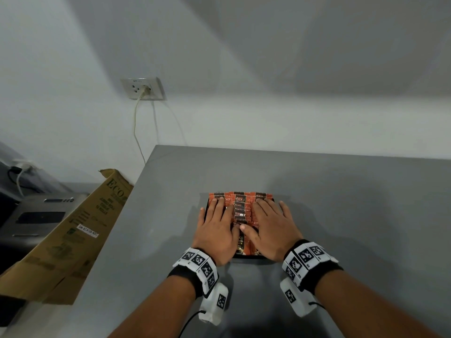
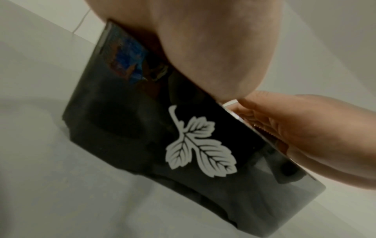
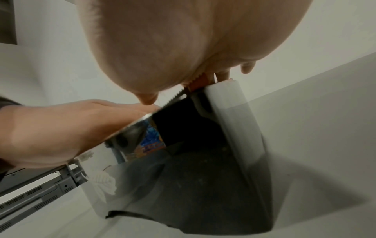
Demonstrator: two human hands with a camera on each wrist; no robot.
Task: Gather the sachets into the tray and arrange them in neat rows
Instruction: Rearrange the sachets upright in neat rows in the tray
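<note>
Now we are at the tidying end of the job, as we judge it: no loose sachets show on the grey counter (image 1: 341, 203), and the orange-and-black sachets (image 1: 240, 202) all sit in the one black tray (image 2: 126, 128), which rests on the counter in front of us. Our left hand (image 1: 216, 231) and right hand (image 1: 271, 229) both lie flat on the sachets, fingers straight, gripping nothing, thumbs almost meeting over the middle.

The next move probably calls for light sideways nudges to square the overlapping packets, without pushing any over the rim.

As for counts: one tray, two hands, and roughly three columns of sachets; our hands hide too much for a true number. Off to the left we see one flattened cardboard box (image 1: 73, 235) and one wall socket (image 1: 144, 89).
</note>
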